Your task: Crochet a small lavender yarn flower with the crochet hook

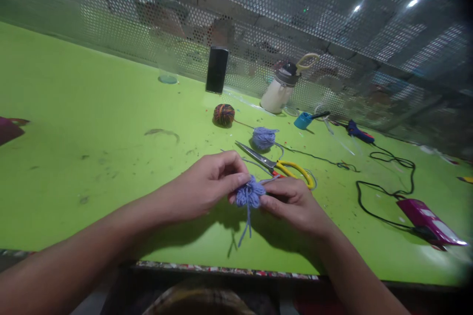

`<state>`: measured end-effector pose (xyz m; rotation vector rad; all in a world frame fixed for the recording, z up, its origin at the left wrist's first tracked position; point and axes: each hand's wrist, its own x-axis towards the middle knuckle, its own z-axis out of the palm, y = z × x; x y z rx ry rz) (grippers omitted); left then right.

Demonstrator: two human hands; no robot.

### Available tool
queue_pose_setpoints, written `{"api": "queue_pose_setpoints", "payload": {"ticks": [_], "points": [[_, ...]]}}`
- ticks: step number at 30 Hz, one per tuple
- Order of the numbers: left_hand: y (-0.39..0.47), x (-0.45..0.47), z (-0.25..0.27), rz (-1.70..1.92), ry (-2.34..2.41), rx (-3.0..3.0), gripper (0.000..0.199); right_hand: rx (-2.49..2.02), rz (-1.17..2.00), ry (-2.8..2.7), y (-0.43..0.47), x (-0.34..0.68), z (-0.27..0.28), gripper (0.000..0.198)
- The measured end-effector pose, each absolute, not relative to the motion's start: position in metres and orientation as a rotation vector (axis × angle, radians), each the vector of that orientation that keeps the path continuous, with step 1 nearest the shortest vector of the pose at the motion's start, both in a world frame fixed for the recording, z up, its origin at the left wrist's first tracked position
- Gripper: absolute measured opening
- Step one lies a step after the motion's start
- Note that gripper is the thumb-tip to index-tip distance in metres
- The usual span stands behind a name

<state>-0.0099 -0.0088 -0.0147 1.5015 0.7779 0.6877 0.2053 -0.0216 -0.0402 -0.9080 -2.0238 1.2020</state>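
Between both hands is a small purple-blue crocheted flower (251,194), with loose yarn ends hanging below it. My left hand (212,182) pinches its left edge, thumb on top. On the other side, my right hand (291,203) grips the right edge between thumb and fingers; a yarn strand runs near its fingertips. Just beyond the hands lie scissors (275,163) with yellow and red handles. A ball of purple-blue yarn (263,138) sits behind them, and a multicoloured yarn ball (223,115) is farther back to the left.
Along the back of the green table (92,123) stand a dark phone-like slab (217,70), a white bottle (278,91) and a blue pot (303,120), before a perforated metal screen (177,15). A blue glue gun (359,132), black cord and magenta packet (428,221) lie right.
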Motion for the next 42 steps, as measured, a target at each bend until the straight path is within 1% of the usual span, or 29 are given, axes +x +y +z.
{"api": "queue_pose_setpoints", "payload": {"ticks": [4, 7, 11, 15, 17, 24, 32, 36, 38, 42], "points": [[-0.009, -0.009, -0.016, 0.691, 0.815, 1.494, 0.016, -0.969, 1.187, -2.027, -0.023, 0.205, -0.041, 0.025], [-0.008, -0.010, -0.018, 0.692, 0.823, 1.504, 0.017, -1.023, 1.222, -2.004, -0.024, 0.204, -0.041, 0.026], [-0.009, -0.009, -0.019, 0.758, 0.832, 1.531, 0.016, -1.092, 1.354, -1.886, -0.027, 0.203, -0.042, 0.030], [-0.011, -0.006, -0.019, 0.839, 0.829, 1.492, 0.008, -1.124, 1.516, -1.689, -0.031, 0.201, -0.046, 0.032], [-0.012, -0.005, -0.020, 0.863, 0.839, 1.429, 0.010, -1.130, 1.552, -1.631, -0.032, 0.200, -0.048, 0.032], [-0.011, -0.004, -0.023, 0.806, 0.921, 1.370, 0.008, -1.087, 1.656, -1.505, -0.034, 0.196, -0.050, 0.028], [-0.007, -0.008, -0.020, 0.749, 0.895, 1.301, 0.006, -1.069, 1.641, -1.557, -0.033, 0.197, -0.052, 0.031], [-0.004, -0.012, -0.024, 0.723, 0.816, 1.272, 0.005, -1.041, 1.601, -1.603, -0.032, 0.198, -0.052, 0.029], [-0.002, -0.014, -0.025, 0.693, 0.791, 1.246, 0.006, -1.015, 1.541, -1.651, -0.031, 0.199, -0.050, 0.027], [-0.001, -0.016, -0.022, 0.660, 0.779, 1.216, 0.005, -0.964, 1.314, -1.856, -0.027, 0.206, -0.041, 0.024]]}}
